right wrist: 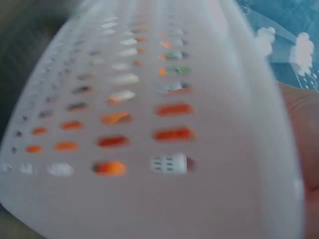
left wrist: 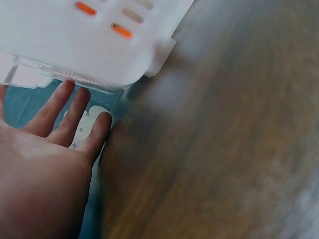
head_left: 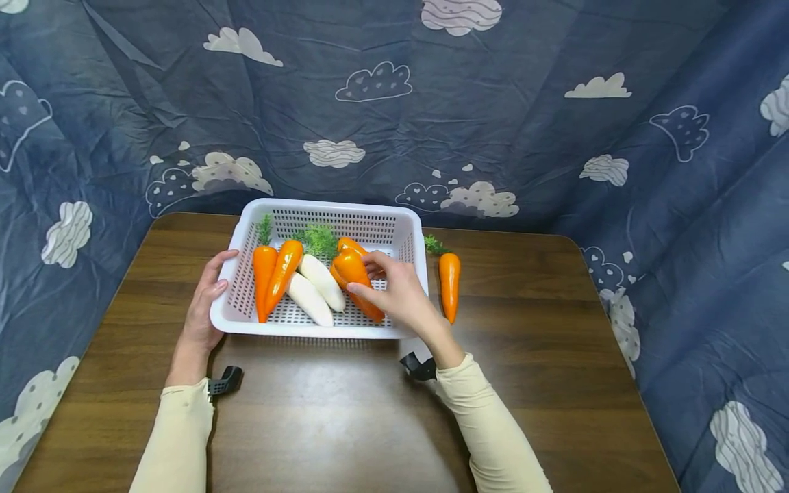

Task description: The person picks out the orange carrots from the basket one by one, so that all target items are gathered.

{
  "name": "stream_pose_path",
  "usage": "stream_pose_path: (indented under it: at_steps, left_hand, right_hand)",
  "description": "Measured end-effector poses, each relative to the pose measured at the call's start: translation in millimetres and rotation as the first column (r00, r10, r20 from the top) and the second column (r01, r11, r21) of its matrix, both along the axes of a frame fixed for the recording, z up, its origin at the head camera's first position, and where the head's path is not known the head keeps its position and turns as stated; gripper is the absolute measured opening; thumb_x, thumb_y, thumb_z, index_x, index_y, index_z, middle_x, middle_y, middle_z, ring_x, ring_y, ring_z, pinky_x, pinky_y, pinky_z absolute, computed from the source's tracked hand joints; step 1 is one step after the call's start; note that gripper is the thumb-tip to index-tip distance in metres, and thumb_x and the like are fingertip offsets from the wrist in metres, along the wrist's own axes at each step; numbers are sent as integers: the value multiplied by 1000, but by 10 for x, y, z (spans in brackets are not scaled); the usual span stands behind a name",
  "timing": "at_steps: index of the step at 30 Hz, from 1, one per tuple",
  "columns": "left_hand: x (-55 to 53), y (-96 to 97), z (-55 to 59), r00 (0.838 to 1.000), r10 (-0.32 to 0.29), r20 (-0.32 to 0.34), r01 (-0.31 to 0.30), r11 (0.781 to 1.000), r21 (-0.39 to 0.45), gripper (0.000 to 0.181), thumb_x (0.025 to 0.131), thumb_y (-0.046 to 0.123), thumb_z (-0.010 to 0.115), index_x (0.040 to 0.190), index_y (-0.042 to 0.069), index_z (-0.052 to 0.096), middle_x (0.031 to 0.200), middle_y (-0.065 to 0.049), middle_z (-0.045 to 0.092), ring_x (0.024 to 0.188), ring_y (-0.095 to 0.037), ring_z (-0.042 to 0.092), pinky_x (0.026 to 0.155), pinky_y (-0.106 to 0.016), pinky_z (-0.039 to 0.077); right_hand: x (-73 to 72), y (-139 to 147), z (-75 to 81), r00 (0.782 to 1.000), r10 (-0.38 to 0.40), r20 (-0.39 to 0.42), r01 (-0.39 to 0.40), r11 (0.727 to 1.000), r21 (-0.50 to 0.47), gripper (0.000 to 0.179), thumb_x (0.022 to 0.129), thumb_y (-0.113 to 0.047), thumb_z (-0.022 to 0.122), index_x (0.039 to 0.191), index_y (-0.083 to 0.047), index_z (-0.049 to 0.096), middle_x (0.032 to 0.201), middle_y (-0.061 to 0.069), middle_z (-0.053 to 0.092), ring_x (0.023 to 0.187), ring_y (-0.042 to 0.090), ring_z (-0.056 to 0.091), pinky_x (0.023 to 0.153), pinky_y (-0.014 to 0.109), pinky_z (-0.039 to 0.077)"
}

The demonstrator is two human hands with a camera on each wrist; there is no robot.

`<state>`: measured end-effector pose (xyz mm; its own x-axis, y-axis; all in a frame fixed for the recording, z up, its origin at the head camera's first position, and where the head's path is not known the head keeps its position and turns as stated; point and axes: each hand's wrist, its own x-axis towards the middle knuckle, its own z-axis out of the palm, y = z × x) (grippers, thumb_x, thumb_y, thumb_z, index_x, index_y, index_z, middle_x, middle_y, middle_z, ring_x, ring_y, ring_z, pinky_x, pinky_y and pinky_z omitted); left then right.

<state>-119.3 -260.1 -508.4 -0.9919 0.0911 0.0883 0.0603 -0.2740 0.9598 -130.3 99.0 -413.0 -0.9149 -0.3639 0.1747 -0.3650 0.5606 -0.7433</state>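
A white perforated plastic basket [head_left: 320, 330] on the table holds vegetables. My right hand [head_left: 397, 287] reaches over its right part, pinching a glossy orange piece that looks like a bell pepper [head_left: 349, 266] between thumb and fingers. A carrot [head_left: 374, 313] lies partly hidden under it. Two white radish-like roots [head_left: 310, 299] lie mid-basket, left of two carrots [head_left: 282, 274] with green tops [head_left: 319, 239] behind. At the basket's left end my left hand [head_left: 202, 308] touches the outer side; its fingers [left wrist: 73, 113] look fairly straight in the left wrist view. The right wrist view mostly shows the basket wall [right wrist: 229, 164].
One carrot [head_left: 450, 287] with a green top lies on the brown wooden table [head_left: 536, 356], right of the basket. A blue curtain with cloud prints [head_left: 493, 130] hangs behind the table's far edge. Each wrist wears a black camera mount [head_left: 226, 381].
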Motion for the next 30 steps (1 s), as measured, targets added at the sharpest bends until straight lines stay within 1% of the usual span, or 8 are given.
stream_pose_path:
  at_steps: [4, 11, 17, 20, 22, 27, 29, 30]
  left_hand:
    - [6, 5, 6, 1000, -3, -6, 3, 1000, 10, 57, 101, 25, 39, 159, 22, 39, 165, -3, 26, 133, -31, 40, 94, -31, 59]
    - [-1, 23, 11, 1000, -13, -18, 13, 1000, 23, 57, 101, 24, 39, 159, 21, 39, 163, -4, 27, 133, -31, 41, 94, -31, 59]
    - [10, 31, 7, 999, -28, -38, 30, 998, 63, 56, 102, 21, 37, 158, 20, 39, 162, -7, 29, 133, -30, 41, 95, -30, 56]
    - [19, 29, 9, 999, -28, -38, 31, 998, 62, 56, 102, 21, 36, 158, 20, 39, 163, -6, 29, 133, -30, 41, 95, -30, 57]
    - [21, 26, 12, 999, -26, -36, 28, 998, 57, 57, 102, 21, 37, 158, 20, 39, 163, -6, 29, 132, -30, 41, 94, -30, 57]
    - [30, 23, 25, 999, -22, -37, 24, 998, 50, 57, 102, 22, 37, 159, 19, 38, 162, -6, 30, 131, -30, 42, 93, -30, 58]
    - [39, 23, 28, 999, -19, -36, 21, 998, 53, 57, 102, 22, 37, 159, 19, 38, 161, -6, 30, 130, -30, 43, 93, -29, 58]
    - [43, 24, 31, 999, -16, -34, 17, 999, 51, 57, 102, 22, 37, 159, 19, 38, 161, -6, 30, 130, -30, 42, 94, -29, 58]
  right_hand:
    - [-19, 100, 63, 1000, -26, 7, 27, 997, -68, 43, 90, -25, 86, 124, -5, 69, 112, 9, 74, 98, 22, 73, 93, 42, 61]
    - [-18, 250, 148, 995, -104, -11, 101, 983, -151, 42, 89, -26, 87, 123, -9, 70, 109, 8, 76, 99, 21, 73, 91, 48, 61]
    - [7, 360, 199, 986, -168, -12, 161, 962, -222, 43, 88, -27, 87, 124, -10, 71, 112, 6, 75, 102, 19, 71, 89, 43, 62]
    - [26, 428, 210, 980, -196, -27, 183, 951, -250, 42, 87, -25, 88, 123, -9, 71, 112, 7, 75, 102, 20, 71, 88, 40, 63]
    - [34, 478, 210, 975, -218, -39, 200, 943, -265, 42, 87, -25, 88, 122, -8, 71, 111, 8, 75, 99, 21, 72, 88, 42, 63]
    - [43, 612, 212, 962, -268, -50, 245, 930, -273, 43, 89, -26, 87, 124, -9, 71, 111, 8, 75, 95, 19, 71, 89, 41, 62]
    - [44, 667, 219, 956, -289, -49, 265, 923, -279, 42, 89, -26, 86, 124, -8, 71, 112, 8, 74, 97, 19, 71, 90, 39, 62]
    - [43, 695, 223, 953, -300, -46, 276, 918, -285, 42, 90, -27, 86, 124, -8, 71, 112, 9, 74, 98, 20, 71, 91, 40, 62]
